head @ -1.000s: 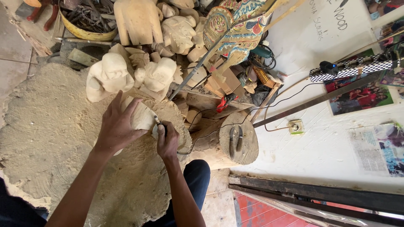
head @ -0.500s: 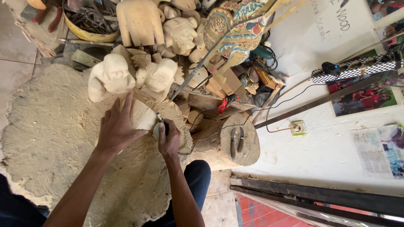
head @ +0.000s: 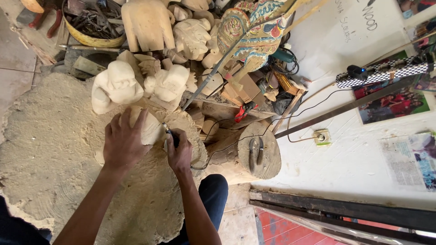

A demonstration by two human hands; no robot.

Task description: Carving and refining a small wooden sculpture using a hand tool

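Left hand point(head: 123, 141) grips the pale carving point(head: 147, 127); right hand point(head: 179, 152) clasps a corded tool point(head: 170, 134), figures point(head: 136, 84) crowding beyond.

Far right of the right hand point(head: 179, 152), a colourful photo poster point(head: 393, 104) and a pale newspaper sheet point(head: 411, 161) lie flat.
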